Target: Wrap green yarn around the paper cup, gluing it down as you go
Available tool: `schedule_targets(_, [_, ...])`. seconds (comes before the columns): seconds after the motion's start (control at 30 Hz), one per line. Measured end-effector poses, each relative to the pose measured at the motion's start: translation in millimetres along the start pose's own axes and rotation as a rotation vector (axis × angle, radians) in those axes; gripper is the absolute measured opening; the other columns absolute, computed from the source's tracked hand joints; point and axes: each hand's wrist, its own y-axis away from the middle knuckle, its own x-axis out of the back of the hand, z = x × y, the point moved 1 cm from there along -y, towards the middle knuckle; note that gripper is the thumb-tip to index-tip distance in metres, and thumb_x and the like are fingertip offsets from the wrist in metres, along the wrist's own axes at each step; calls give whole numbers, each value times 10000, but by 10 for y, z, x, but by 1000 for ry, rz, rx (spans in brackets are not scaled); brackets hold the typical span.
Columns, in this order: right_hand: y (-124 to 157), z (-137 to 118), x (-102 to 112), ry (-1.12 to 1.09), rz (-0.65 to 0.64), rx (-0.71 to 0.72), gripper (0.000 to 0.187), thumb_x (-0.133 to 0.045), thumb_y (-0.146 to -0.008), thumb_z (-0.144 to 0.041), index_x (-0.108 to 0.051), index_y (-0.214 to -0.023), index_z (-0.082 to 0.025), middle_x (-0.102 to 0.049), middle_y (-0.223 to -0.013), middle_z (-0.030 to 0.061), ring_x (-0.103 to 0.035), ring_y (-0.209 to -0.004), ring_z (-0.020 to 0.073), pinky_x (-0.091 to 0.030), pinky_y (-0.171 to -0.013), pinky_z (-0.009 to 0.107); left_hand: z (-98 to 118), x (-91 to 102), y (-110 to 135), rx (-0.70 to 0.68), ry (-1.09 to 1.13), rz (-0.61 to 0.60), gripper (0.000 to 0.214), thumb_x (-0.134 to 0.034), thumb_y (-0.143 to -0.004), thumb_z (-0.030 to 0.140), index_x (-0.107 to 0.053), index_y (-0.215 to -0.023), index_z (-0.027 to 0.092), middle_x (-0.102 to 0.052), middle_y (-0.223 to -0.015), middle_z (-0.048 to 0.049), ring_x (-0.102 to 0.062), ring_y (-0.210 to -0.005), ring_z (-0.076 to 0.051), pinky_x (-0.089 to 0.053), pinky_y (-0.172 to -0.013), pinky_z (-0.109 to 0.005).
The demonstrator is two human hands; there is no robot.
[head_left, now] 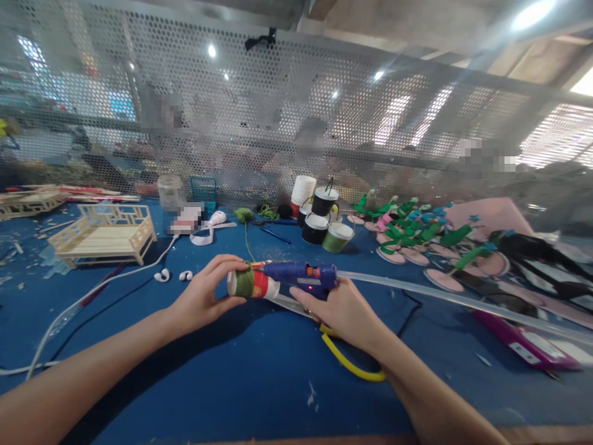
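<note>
My left hand point(215, 290) grips a paper cup point(263, 285) lying on its side, its base end wrapped in green yarn and the rest red and white. From the cup a green strand runs back to a small yarn ball point(243, 214). My right hand point(345, 309) is closed round a blue glue gun point(301, 276) with a small red light on. The gun's nozzle end is against or just over the cup; contact cannot be made out. A long clear glue stick point(440, 301) trails from its rear. Beneath my right hand, yellow-handled scissors point(354, 364) lie partly hidden.
A small wooden bed frame point(109, 235) stands at left, near a white cable point(97, 287). Yarn-wrapped cups point(317, 227) and stacked paper cups point(303, 191) sit behind. Craft flowers on pink discs point(442, 279) and a purple box point(525, 340) occupy the right. A perforated screen point(259, 123) closes off the back.
</note>
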Motion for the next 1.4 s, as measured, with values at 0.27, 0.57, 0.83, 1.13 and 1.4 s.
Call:
schedule_targets(0.27, [22, 1, -8, 18, 32, 52, 151, -581, -685, -337, -592, -591, -218, -508, -388, -31, -563, -490, 180, -399, -412, 252, 22, 2, -8, 41, 47, 7, 365, -592, -794, 259, -447, -1126, 213, -502, -1100, -94, -483, -1057, -230, -436, -905, -416])
schedule_targets(0.57, [32, 32, -3, 124, 19, 80, 173, -553, -729, -338, -623, -701, -183, -662, -656, 33, -625, -695, 218, -488, -616, 307, 6, -8, 1, 88, 99, 16, 386, -611, -780, 271, -446, -1125, 219, -493, -1092, -96, -492, -1034, -223, -456, -879, -383])
schedule_targets(0.83, [39, 38, -8, 175, 17, 104, 213, -537, -746, -333, -660, -780, -162, -683, -723, 43, -629, -668, 206, -498, -646, 312, 19, -11, -9, 109, 147, 42, 364, -623, -769, 285, -470, -1090, 207, -502, -1057, -80, -524, -981, -206, -494, -829, -353])
schedule_targets(1.13, [65, -14, -7, 122, 33, 151, 159, -541, -746, -273, -663, -793, -183, -697, -742, 55, -649, -667, 206, -512, -603, 302, -4, -33, -8, 223, 243, 47, 382, -636, -742, 313, -488, -1072, 189, -495, -1050, -74, -550, -962, -211, -489, -852, -404])
schedule_targets(1.4, [77, -35, 5, 169, 19, 163, 162, -534, -747, -281, -658, -759, -178, -684, -697, 60, -640, -627, 198, -498, -570, 287, -5, -41, -5, 281, 278, 44, 393, -644, -724, 316, -495, -1058, 173, -510, -1028, -70, -570, -918, -207, -500, -832, -421])
